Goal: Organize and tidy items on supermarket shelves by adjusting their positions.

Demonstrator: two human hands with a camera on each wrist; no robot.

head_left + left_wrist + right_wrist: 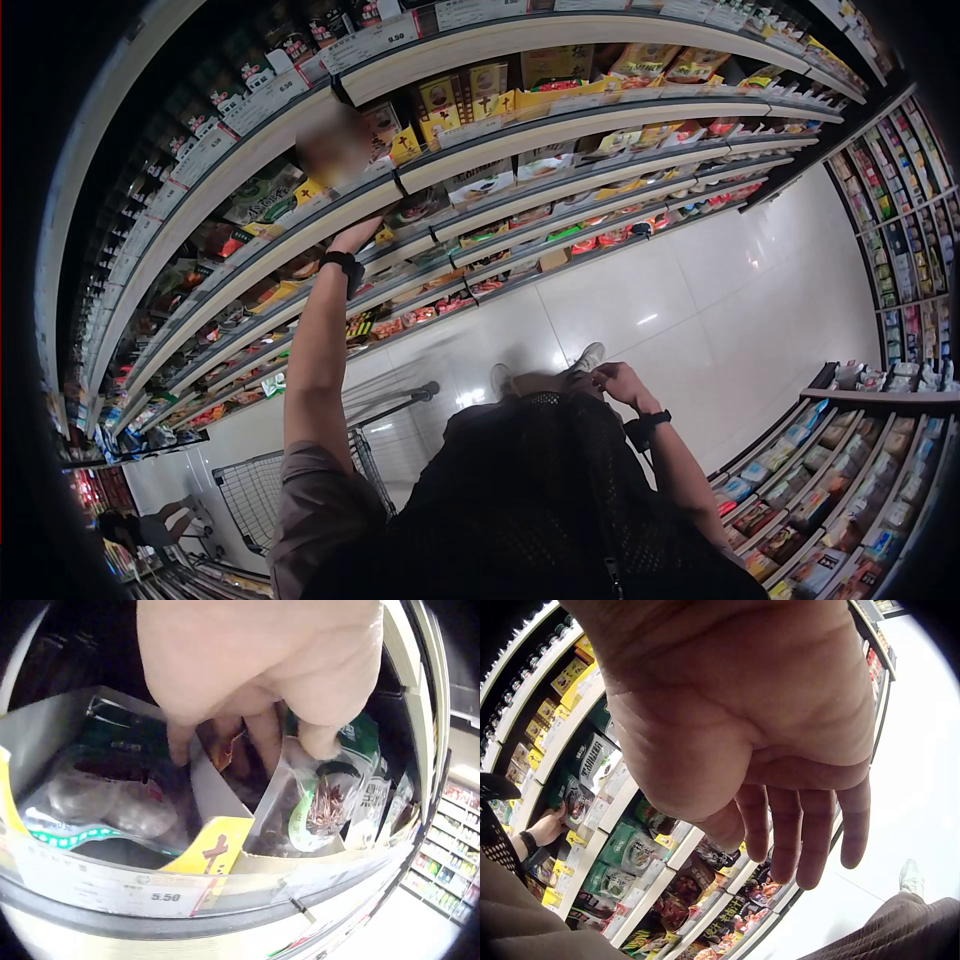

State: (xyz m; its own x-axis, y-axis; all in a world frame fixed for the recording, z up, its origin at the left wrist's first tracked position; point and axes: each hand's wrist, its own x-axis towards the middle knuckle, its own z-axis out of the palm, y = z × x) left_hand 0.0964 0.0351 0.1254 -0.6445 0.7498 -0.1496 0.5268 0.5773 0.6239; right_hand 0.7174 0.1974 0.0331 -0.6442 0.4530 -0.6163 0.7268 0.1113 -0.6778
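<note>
The packet (328, 806) is seen in the left wrist view as a glossy bag, dark green at the top, with a clear part below; a cluster of thin, dark reddish-brown pieces is shown on a pale, green-edged panel. It is set upright in a pale open carton on the shelf (142, 922). Its top is touched at the thumb side of the left hand (357, 235), beneath which it lies; from the right hand (622, 385) it is well apart.

The left hand is reached into the shelf with the fingers parted and pointed down, two of them lowered into the gap between cartons. The fingertips are partly hidden, so whether the packet is gripped cannot be told. The right hand is held off the shelves, in front of the body; its fingers are loosely extended, slightly parted, and nothing is held.

On the other side of the gap, a second bag (112, 799) is seen, green-topped, with pale rounded contents behind clear film. A yellow tab (217, 847) with a red character is placed at the shelf front, beside a price label (161, 896) marked 5.50. A black band is worn on each wrist. A wire cart (250, 490) is seen near the shelving, on the pale floor (700, 290).
</note>
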